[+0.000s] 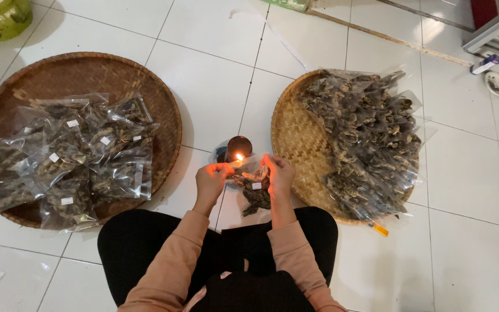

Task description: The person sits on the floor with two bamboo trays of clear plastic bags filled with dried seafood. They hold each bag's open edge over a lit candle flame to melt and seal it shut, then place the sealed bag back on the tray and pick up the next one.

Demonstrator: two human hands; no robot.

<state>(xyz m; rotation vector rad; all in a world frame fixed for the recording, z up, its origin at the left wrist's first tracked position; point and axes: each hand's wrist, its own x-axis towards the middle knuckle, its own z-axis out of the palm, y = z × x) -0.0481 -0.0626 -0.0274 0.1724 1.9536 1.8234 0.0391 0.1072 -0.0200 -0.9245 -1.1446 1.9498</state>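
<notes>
Black-trousered lap and peach sleeves sat closest to me, at 6 o'clock, w/ the person cross-legged on white floor tiles. Both hands were raised just past the knees: left hand pinched one top corner of a small clear bag of dark dried pieces, right hand pinched the other corner, fingers narrow & closed on the plastic. Bag hung between them, its top edge stretched right over the flame of a small candle, which sat in a dark round holder on the floor at 12 o'clock from the hands. A white label showed on the bag's front. At 9 o'clock lay a big dark woven tray w/ a heap of filled bags, each w/ a small white label. At 3 o'clock, just beside the right hand, a lighter woven tray carried a tall pile of similar bags spilling over its far rim. Small orange stick lay on the tiles at that tray's near edge. Little white dish sat far off at 2 o'clock.
</notes>
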